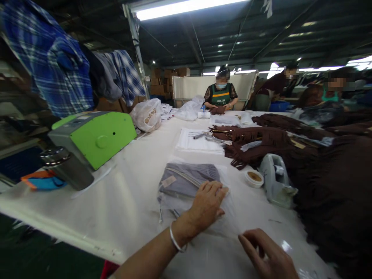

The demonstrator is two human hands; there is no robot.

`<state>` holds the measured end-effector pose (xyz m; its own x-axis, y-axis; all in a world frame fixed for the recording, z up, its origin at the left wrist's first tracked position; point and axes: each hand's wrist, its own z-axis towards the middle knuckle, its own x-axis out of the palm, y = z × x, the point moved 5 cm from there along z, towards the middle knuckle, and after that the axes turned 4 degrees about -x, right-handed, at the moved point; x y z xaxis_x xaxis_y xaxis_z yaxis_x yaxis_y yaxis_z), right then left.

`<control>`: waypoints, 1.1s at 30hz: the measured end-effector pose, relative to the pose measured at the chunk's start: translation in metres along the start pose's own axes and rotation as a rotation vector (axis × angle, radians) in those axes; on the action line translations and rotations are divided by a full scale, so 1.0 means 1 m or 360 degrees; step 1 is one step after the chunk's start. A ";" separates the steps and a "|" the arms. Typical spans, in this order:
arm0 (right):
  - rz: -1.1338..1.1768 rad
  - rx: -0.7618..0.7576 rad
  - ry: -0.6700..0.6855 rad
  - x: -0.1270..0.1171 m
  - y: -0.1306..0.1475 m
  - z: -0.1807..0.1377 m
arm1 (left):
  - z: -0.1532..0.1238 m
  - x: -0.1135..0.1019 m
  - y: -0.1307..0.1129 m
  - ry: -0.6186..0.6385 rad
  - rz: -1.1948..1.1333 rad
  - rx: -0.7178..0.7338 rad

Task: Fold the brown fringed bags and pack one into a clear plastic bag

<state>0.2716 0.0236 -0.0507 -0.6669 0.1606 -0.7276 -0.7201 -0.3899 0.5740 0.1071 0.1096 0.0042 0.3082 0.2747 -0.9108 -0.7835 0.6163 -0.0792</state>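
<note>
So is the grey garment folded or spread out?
Folded: the grey garment lies as a compact rectangle under the left hand, seemingly inside a clear bag.

The right hand at five o'clock is cut off by the bottom edge — its wrist and palm heel do not show, and whether its fingers pinch the clear plastic bag cannot be told. The left hand covers the near end of the folded grey garment, hiding that part. At three o'clock the brown garment pile runs off the right edge. The tape dispenser is smeared — its roll cannot be made out. At nine o'clock the steel cup hides the green machine's lower corner.
</note>
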 end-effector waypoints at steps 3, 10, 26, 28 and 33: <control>0.0080 -0.0369 0.0102 0.007 0.029 0.000 | -0.043 -0.040 0.040 -0.0134 -0.0183 -0.0177; -0.0181 -0.0677 -0.0033 0.058 0.059 0.028 | -0.099 -0.035 0.086 0.0071 0.0113 -0.0300; -0.0153 -0.0409 -0.0070 0.092 0.062 0.043 | -0.094 -0.055 0.098 -0.0313 -0.0273 -0.0434; 0.0068 -0.0260 -0.0263 0.090 0.061 0.047 | -0.096 -0.060 0.100 -0.0424 -0.0384 -0.0430; 0.0525 0.0290 -0.0458 0.095 0.076 0.064 | -0.099 -0.062 0.107 -0.0573 -0.0553 -0.0440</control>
<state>0.1410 0.0677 -0.0525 -0.8732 0.3094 -0.3765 -0.4655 -0.3009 0.8323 -0.0493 0.0852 0.0118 0.6993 0.3543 -0.6208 -0.7005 0.5126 -0.4966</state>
